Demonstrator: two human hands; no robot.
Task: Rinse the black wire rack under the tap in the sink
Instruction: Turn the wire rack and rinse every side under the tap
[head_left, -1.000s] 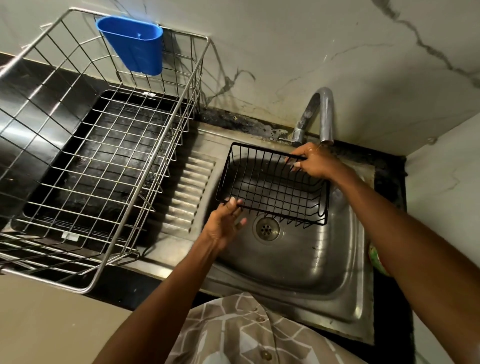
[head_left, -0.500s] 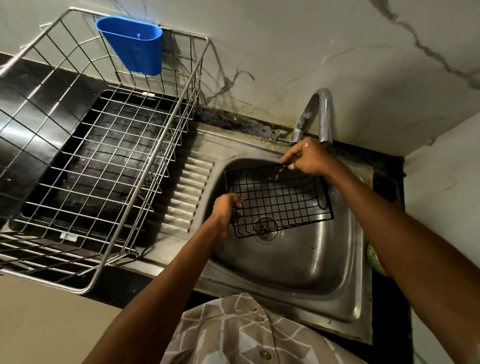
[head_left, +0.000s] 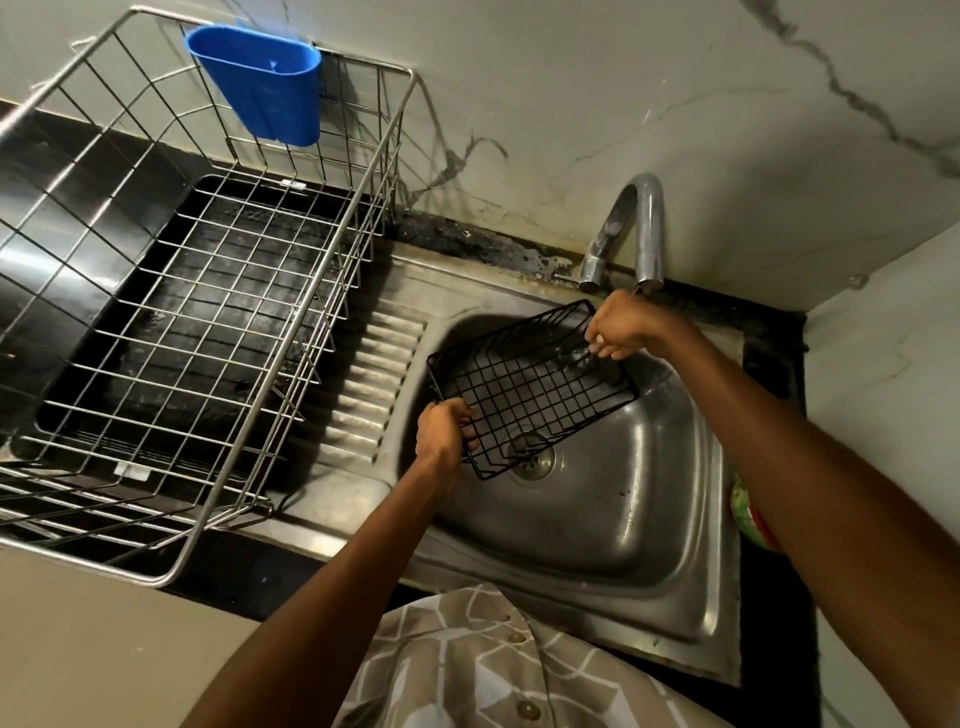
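The black wire rack has swung round since half a second ago: then it lay nearly flat and square over the basin, now its far corner is lifted toward the tap while its near corner dips over the drain. The left hand has its grip curled tight round the near-left rim, and the right hand, just under the spout, pinches the far-right rim with fingers closed. This tilt likely brings a fresh face of the mesh under the spout, so the rinse seems midway, with more turning to come; whether water is running I cannot tell, beyond a thin glint at the outlet. Room is tight at the back: the right hand is almost touching the spout, and the wall stands close behind. The sink wall is near the left corner of the rack, and the large steel dish basket with its blue cup sits on the surface well to the left. The open basin lies toward the person.
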